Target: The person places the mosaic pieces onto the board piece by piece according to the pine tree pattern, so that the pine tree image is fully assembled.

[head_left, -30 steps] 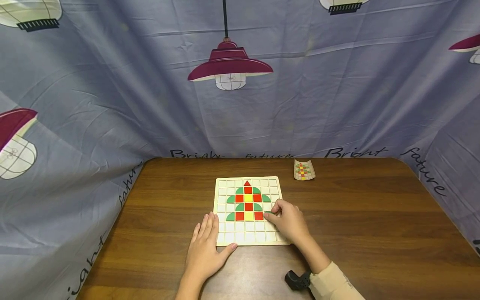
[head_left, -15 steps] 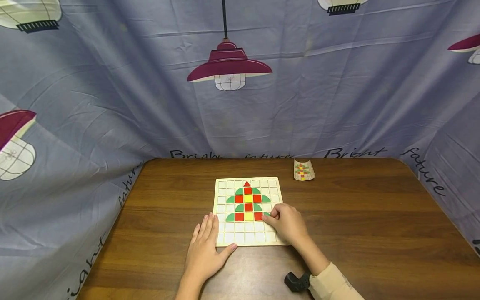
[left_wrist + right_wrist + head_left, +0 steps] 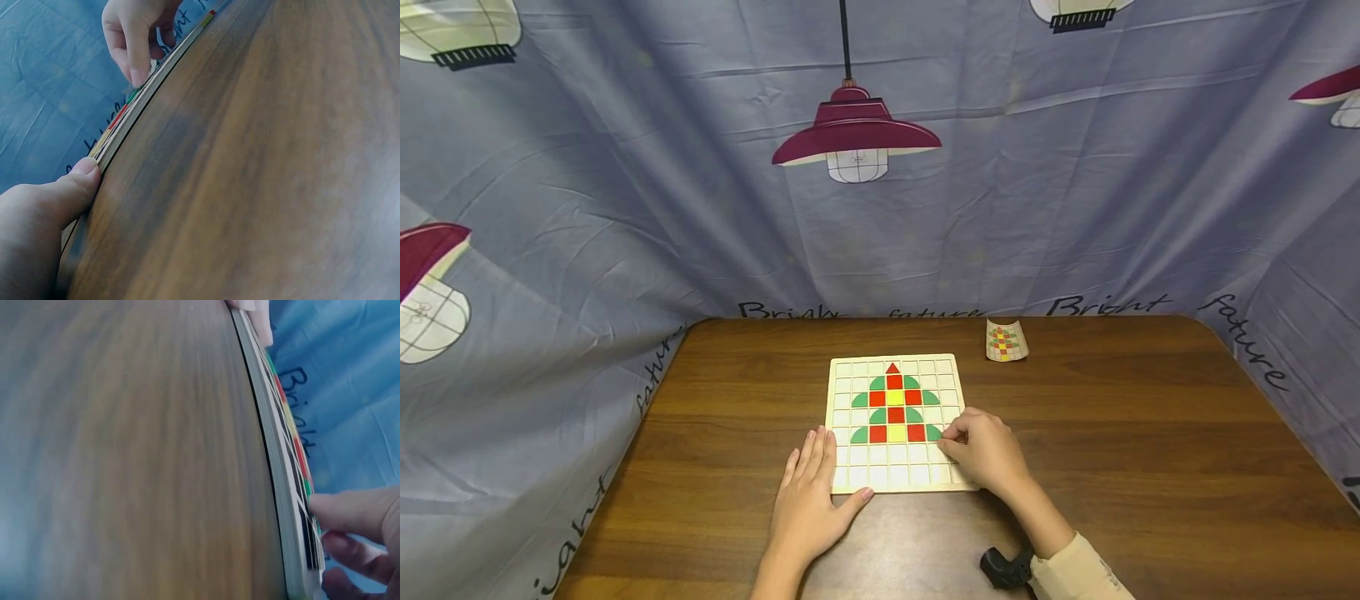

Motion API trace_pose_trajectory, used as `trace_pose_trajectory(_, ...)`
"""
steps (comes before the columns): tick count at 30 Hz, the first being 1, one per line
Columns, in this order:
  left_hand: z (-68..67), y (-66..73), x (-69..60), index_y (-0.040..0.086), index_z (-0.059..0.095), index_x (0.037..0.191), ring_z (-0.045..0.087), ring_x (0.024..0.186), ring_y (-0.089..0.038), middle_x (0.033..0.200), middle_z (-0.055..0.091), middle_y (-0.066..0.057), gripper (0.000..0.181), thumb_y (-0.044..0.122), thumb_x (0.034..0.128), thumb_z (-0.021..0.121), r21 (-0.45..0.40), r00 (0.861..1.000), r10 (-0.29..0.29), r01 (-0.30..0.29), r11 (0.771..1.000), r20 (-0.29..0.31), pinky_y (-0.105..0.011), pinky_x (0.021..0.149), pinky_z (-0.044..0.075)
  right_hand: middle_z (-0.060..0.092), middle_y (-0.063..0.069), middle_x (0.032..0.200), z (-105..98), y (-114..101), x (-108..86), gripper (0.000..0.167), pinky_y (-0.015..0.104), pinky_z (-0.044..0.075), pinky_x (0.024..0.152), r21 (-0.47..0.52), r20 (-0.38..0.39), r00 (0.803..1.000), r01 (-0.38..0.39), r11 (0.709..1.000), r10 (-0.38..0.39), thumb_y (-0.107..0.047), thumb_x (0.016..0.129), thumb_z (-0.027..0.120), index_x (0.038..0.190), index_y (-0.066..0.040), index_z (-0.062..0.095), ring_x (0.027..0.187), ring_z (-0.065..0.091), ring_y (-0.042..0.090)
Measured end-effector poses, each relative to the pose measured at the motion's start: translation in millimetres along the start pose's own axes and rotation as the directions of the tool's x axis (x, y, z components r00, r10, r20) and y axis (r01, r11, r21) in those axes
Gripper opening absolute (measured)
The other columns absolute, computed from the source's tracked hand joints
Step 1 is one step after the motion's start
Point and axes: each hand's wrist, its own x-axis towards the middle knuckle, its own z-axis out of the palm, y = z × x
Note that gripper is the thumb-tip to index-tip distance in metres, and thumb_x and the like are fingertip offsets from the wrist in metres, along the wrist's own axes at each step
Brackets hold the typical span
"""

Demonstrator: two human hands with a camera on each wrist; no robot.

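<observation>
A cream gridded puzzle board lies flat on the table, bearing red squares, yellow squares, green quarter-circle tiles and a red triangle tile in a tree-shaped pattern. My left hand rests at the board's lower left, fingers extended over its left edge and thumb against the front edge. The thumb and fingertips of my right hand are at the right end of the lowest coloured row, beside a green quarter-circle tile lying in its cell. In the right wrist view the thumb touches the tiles, apart from the bent fingers.
A small pattern card with the same tree picture sits on the wooden table behind the board, to the right. A black device is at my right wrist, by the sleeve. A lamp-printed curtain borders the table.
The green quarter-circle tile, earlier between my right thumb and finger, now lies flat in its cell. My right fingertips have drawn back slightly to the right; the left hand keeps its place.
</observation>
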Motion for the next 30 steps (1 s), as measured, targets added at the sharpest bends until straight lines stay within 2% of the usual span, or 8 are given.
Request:
trace_pose_trajectory(4, 0.6, -0.2, -0.2, 0.003, 0.031, 0.155, 0.022, 0.153, -0.027, 0.163, 0.028, -0.012, 0.102, 0.073, 0.0850, 0.055, 0.003, 1.000, -0.001, 0.001, 1.000, -0.002, -0.047, 0.125, 0.018, 0.063, -0.008, 0.080, -14.3, 6.9, -3.5, 0.011, 0.025, 0.041, 0.061, 0.033, -0.033, 0.999, -0.006, 0.999, 0.007, -0.020, 0.083, 0.079, 0.073, -0.021, 0.072, 0.068, 0.051, 0.010)
trace_pose_trajectory(7, 0.8, -0.6, -0.3, 0.003, 0.031, 0.155, 0.023, 0.153, -0.027, 0.163, 0.028, -0.012, 0.102, 0.073, 0.0849, 0.056, 0.007, 1.000, 0.000, 0.000, 1.000, -0.006, -0.048, 0.125, 0.018, 0.063, -0.005, 0.082, -27.5, 17.5, -7.6, 0.002, 0.024, 0.042, 0.061, 0.033, -0.051, 0.999, -0.007, 0.999, 0.009, -0.020, 0.088, 0.074, 0.087, -0.018, 0.075, 0.070, 0.051, 0.011)
trace_pose_trajectory(9, 0.6, -0.8, -0.3, 0.003, 0.031, 0.155, 0.023, 0.153, -0.027, 0.163, 0.028, -0.012, 0.102, 0.073, 0.0849, 0.056, 0.008, 1.000, 0.002, -0.002, 1.000, -0.009, -0.048, 0.125, 0.018, 0.065, -0.004, 0.087, -36.1, 26.8, -11.6, 0.009, 0.024, 0.043, 0.063, 0.011, -0.043, 0.999, -0.005, 1.000, 0.005, -0.020, 0.091, 0.071, 0.097, -0.016, 0.076, 0.074, 0.053, 0.012)
trace_pose_trajectory(13, 0.3, -0.8, -0.4, 0.003, 0.032, 0.154, 0.024, 0.153, -0.027, 0.163, 0.029, -0.012, 0.102, 0.073, 0.0847, 0.057, 0.012, 1.000, 0.007, -0.007, 1.000, -0.014, -0.048, 0.124, 0.018, 0.067, -0.001, 0.098, -50.4, 46.8, -20.6, 0.022, 0.026, 0.044, 0.068, -0.031, 0.016, 1.000, 0.019, 0.999, -0.018, -0.018, 0.093, 0.069, 0.114, -0.013, 0.074, 0.081, 0.054, 0.012)
trace_pose_trajectory(17, -0.4, -0.6, -0.6, 0.002, 0.033, 0.154, 0.025, 0.153, -0.028, 0.163, 0.029, -0.012, 0.101, 0.072, 0.0847, 0.057, 0.012, 1.000, 0.006, -0.006, 1.000, -0.014, -0.048, 0.124, 0.019, 0.063, -0.004, 0.098, -57.7, 63.6, -28.6, 0.034, 0.022, 0.041, 0.066, -0.001, 0.124, 0.990, 0.063, 0.998, -0.062, -0.023, 0.089, 0.074, 0.122, -0.015, 0.071, 0.080, 0.049, 0.009)
trace_pose_trajectory(22, -1.6, 0.1, -0.5, 0.002, 0.033, 0.154, 0.025, 0.153, -0.028, 0.162, 0.029, -0.013, 0.101, 0.071, 0.0848, 0.057, 0.006, 1.000, 0.005, -0.005, 1.000, -0.014, -0.048, 0.124, 0.019, 0.059, -0.007, 0.100, -58.4, 77.2, -32.7, 0.038, 0.020, 0.041, 0.069, 0.060, 0.208, 0.968, 0.128, 0.990, -0.138, -0.027, 0.079, 0.083, 0.116, -0.020, 0.074, 0.083, 0.048, 0.006)
trace_pose_trajectory(26, -1.1, 0.7, -0.3, 0.002, 0.032, 0.154, 0.024, 0.153, -0.028, 0.163, 0.029, -0.013, 0.101, 0.071, 0.0850, 0.057, 0.002, 1.000, 0.005, -0.005, 1.000, -0.007, -0.048, 0.124, 0.018, 0.059, -0.011, 0.098, -56.3, 80.4, -33.3, 0.026, 0.021, 0.046, 0.072, 0.041, 0.192, 0.967, 0.163, 0.986, -0.168, -0.021, 0.077, 0.085, 0.101, -0.025, 0.074, 0.086, 0.052, 0.004)
trace_pose_trajectory(30, -0.5, 0.5, -0.2, 0.002, 0.032, 0.154, 0.024, 0.153, -0.028, 0.163, 0.028, -0.013, 0.101, 0.071, 0.0850, 0.057, 0.004, 1.000, 0.004, -0.004, 1.000, -0.005, -0.048, 0.124, 0.018, 0.060, -0.013, 0.094, -53.7, 80.1, -31.9, 0.025, 0.021, 0.046, 0.069, 0.016, 0.166, 0.973, 0.160, 0.987, -0.161, -0.017, 0.081, 0.082, 0.099, -0.026, 0.067, 0.081, 0.052, 0.003)
